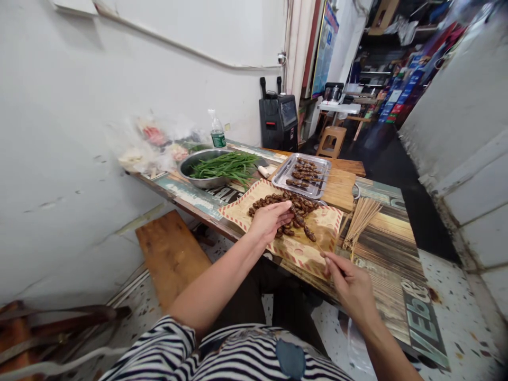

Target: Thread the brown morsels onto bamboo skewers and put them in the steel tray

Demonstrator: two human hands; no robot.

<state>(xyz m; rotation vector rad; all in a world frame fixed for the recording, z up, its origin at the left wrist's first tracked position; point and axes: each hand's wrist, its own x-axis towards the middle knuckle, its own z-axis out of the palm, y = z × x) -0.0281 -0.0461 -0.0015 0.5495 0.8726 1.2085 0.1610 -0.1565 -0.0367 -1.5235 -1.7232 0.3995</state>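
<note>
Brown skewer point(310, 234), left hand point(272, 218) outstretched, right hand point(350, 280) pinching.

Clock positions taken from the centre of the view. 10 o'clock: round silver metal bowl point(198, 178) holding long, slender green leaves point(226, 165); farther out, clear plastic bags point(159, 154), contents partly pinkish, exact kind unclear. 11 o'clock: clear plastic bottle with green label point(218, 133), upright, just behind the bowl. 1 o'clock: boxy black speaker point(282, 120) with small dark screen, two black microphone-shaped rods point(262, 88) upright at its top; higher up, blue rectangular wall poster point(326, 48). 2 o'clock: light-brown stool point(332, 141) near white-topped table point(344, 108). 8 o'clock: brown wooden bench point(169, 259), low.
</note>
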